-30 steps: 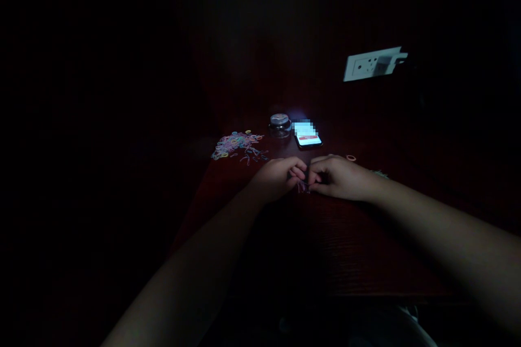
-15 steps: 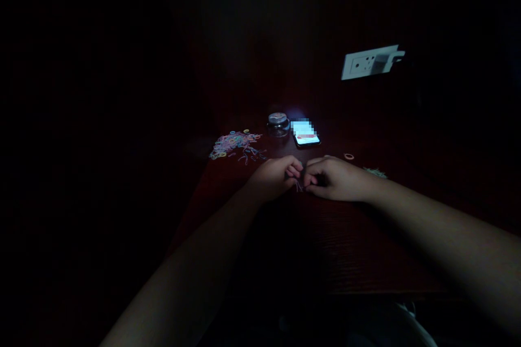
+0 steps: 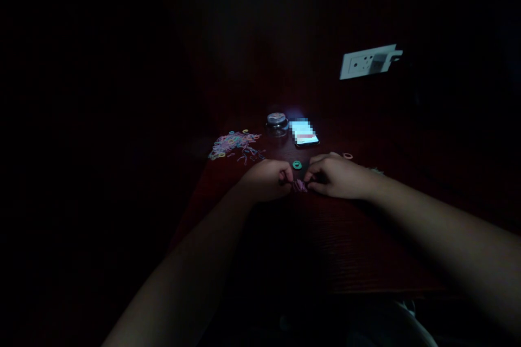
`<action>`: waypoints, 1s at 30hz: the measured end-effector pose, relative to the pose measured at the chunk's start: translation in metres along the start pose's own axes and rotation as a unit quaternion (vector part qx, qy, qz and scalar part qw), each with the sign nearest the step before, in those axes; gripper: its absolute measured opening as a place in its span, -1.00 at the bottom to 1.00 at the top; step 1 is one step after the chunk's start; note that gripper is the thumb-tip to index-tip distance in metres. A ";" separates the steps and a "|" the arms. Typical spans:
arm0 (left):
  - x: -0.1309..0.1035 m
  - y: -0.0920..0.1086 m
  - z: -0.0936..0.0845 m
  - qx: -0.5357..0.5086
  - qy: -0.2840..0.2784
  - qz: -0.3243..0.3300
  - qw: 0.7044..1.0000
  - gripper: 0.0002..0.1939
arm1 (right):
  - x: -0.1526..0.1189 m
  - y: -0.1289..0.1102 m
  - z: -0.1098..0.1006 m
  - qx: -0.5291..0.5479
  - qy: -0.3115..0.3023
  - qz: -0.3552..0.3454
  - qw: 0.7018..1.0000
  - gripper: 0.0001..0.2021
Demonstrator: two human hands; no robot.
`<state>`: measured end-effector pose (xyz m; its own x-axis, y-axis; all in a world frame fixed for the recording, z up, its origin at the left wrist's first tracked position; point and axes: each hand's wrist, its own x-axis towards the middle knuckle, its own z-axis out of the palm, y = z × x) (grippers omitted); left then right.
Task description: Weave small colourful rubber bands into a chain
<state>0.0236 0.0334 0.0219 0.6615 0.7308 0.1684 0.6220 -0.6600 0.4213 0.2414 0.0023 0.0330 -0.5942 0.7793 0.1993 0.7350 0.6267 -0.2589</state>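
Two bare hands meet over a dark reddish table, at either side of a small cluster of pink-purple elastic bands [image 3: 300, 185]. My left hand [image 3: 269, 179] is at the cluster's left edge with its fingers curled in; whatever they may hold is hidden. At the right edge is my right hand [image 3: 336, 176], its thumb and forefinger bent, with a small gap between the tips and nothing visible in it. Just beyond the cluster lies a green ring-shaped band [image 3: 297, 165]. A loose heap of multicoloured elastic bands [image 3: 234, 143] spreads to the left.
Behind the hands are a lidded clear jar [image 3: 277, 124] and a lit phone [image 3: 305, 133]. A pale ring-shaped band [image 3: 347, 156] and a pale bundle [image 3: 375, 171] lie beyond my right wrist. The wall carries a power socket [image 3: 366, 62] with a plug. Surroundings are very dark.
My hands have moved slightly apart, uncovering the pink-purple cluster and the green band between them. My right hand's fingers have loosened a little. The heap, jar and phone stay put.
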 end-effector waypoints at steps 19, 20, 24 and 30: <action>0.006 0.006 0.003 -0.015 -0.007 0.040 0.999 -0.88 | 0.002 -0.004 0.004 0.023 -0.013 -0.008 1.000 -0.90; 0.006 0.007 0.004 -0.015 -0.005 0.041 0.999 -0.88 | 0.002 -0.005 0.004 0.024 -0.013 -0.008 1.000 -0.90; 0.006 0.008 0.005 -0.013 0.005 0.033 0.999 -0.88 | 0.003 -0.005 0.004 0.029 -0.012 -0.007 0.999 -0.90; 0.006 0.005 0.006 -0.008 0.009 0.043 0.999 -0.90 | 0.002 -0.001 0.003 0.027 -0.011 -0.012 0.999 -0.90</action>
<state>0.0329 0.0331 0.0202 0.7042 0.6748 0.2209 0.5568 -0.7178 0.4179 0.2377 0.0032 0.0308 -0.6187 0.7635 0.1850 0.7022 0.6431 -0.3055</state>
